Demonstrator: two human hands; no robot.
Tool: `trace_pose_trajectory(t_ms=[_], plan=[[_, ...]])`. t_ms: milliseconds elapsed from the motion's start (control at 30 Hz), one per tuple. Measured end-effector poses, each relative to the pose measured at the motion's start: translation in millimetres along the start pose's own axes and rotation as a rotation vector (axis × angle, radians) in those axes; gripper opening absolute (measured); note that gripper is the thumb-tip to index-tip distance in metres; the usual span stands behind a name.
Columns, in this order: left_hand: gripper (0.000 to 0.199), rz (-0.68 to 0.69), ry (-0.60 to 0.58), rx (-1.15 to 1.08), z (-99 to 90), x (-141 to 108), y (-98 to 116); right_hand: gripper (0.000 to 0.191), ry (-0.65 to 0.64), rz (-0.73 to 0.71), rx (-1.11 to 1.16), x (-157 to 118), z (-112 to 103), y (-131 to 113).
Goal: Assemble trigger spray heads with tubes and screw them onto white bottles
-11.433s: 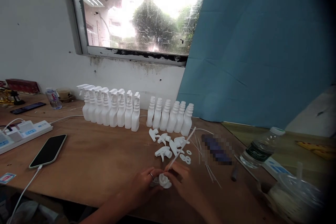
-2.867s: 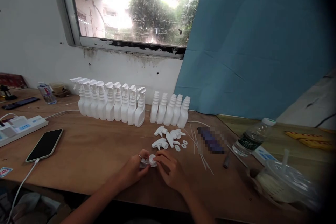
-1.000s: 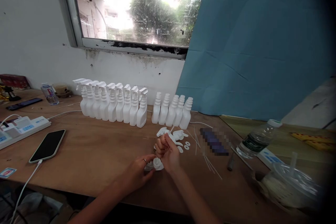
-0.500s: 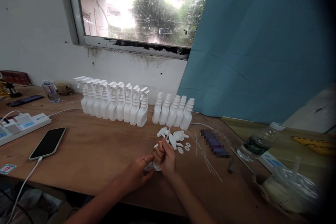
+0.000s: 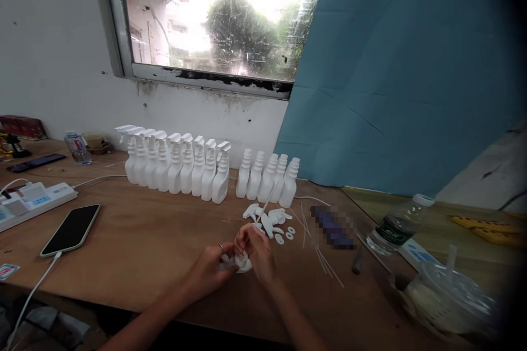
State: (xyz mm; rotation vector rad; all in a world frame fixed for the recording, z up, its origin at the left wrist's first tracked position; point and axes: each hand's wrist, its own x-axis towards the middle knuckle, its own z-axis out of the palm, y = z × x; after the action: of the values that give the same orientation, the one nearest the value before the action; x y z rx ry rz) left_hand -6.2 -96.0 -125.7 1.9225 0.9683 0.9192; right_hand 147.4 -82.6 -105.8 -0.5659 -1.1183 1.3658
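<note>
My left hand (image 5: 211, 267) is closed round a white trigger spray head (image 5: 244, 264) near the front of the table; its far part is hidden by my fingers. Just right of it, my right hand (image 5: 256, 249) is curled against the spray head. A thin white tube (image 5: 264, 204) slants up out of my right fingers; its lower end is hidden. Right behind my hands lie loose white spray heads (image 5: 272, 219) and flat white rings (image 5: 280, 238). More thin tubes (image 5: 325, 263) are scattered to the right.
A row of white bottles with spray heads (image 5: 175, 167) stands along the wall, beside several open-necked bottles (image 5: 267, 178). A charging phone (image 5: 71, 229) and power strip (image 5: 39, 205) lie left. On the right are a water bottle (image 5: 397, 226) and a lidded cup (image 5: 448, 296).
My right fist has loosened and shifted slightly down, showing more of the spray head. The tube has tilted to the right. The whole view has shifted a little.
</note>
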Motion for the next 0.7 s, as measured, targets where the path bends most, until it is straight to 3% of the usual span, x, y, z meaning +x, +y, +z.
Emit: trace_pose_trajectory(t_ms=[33, 100, 200, 300, 367, 433, 467, 500, 567, 633, 700], plan=[[0.025, -0.012, 0.018, -0.043, -3.0, 3.3, 2.4, 0.031, 0.015, -0.058, -0.022, -3.3, -5.2, -8.1], [0.029, -0.045, 0.049, -0.156, -8.6, 13.3, 10.4, 0.037, 0.05, -0.235, -0.164, -11.7, -17.5, -27.2], [0.037, -0.103, 0.042, -0.354, -13.7, 34.1, 31.7, 0.055, -0.011, -0.463, -0.694, -24.1, -33.9, -56.0], [0.04, -0.142, -0.047, -0.508, -14.1, 55.3, 59.1, 0.062, -0.181, -0.583, -1.202, -29.4, -44.1, -76.0], [0.039, -0.108, -0.173, -0.53, -13.7, 70.1, 73.5, 0.065, -0.191, -0.725, -1.342, -30.0, -50.0, -83.7], [0.039, -0.025, -0.245, -0.459, -15.0, 90.0, 79.9, 0.062, -0.04, -0.862, -1.367, -31.1, -56.3, -88.9], [0.04, 0.009, -0.204, -0.382, -16.7, 103.0, 79.6, 0.058, 0.079, -0.901, -1.354, -32.4, -59.3, -91.3], [0.04, 0.03, -0.115, -0.293, -19.2, 118.4, 77.2, 0.052, 0.212, -0.924, -1.318, -34.0, -61.7, -94.0], [0.034, 0.021, 0.202, -0.097, -25.7, 154.7, 67.8, 0.042, 0.486, -0.941, -1.153, -37.5, -63.9, -100.5], [0.035, -0.009, 0.375, -0.022, -32.8, 193.2, 55.3, 0.038, 0.713, -0.958, -0.91, -39.8, -62.0, -109.3], [0.046, -0.052, 0.496, 0.045, -38.2, 226.5, 42.9, 0.031, 0.848, -1.024, -0.678, -40.4, -57.3, -119.9]])
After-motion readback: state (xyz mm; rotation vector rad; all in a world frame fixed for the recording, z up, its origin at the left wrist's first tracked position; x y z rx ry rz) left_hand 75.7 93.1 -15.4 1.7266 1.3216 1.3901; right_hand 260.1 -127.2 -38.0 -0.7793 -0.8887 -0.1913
